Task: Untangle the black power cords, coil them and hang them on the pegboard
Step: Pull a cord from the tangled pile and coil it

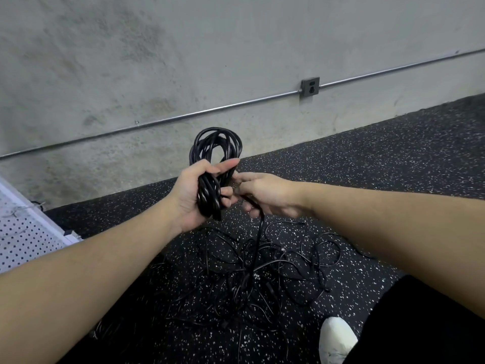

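Note:
My left hand (193, 195) grips a coil of black power cord (214, 148), its loops standing up above my fingers. My right hand (265, 193) pinches the loose strand of that cord (259, 229) just right of the coil; the strand drops down to the floor. Below both hands lies a tangled pile of thin black cords (257, 274) spread on the speckled black floor, with a plug end showing in the middle. A white pegboard (23, 232) lies at the left edge.
A grey concrete wall (157, 61) runs behind, with a metal conduit (183, 118) and an outlet box (310, 87). My white shoe (337, 337) and black trouser leg (420, 324) are at the lower right. More black cord lies at the lower left (105, 329).

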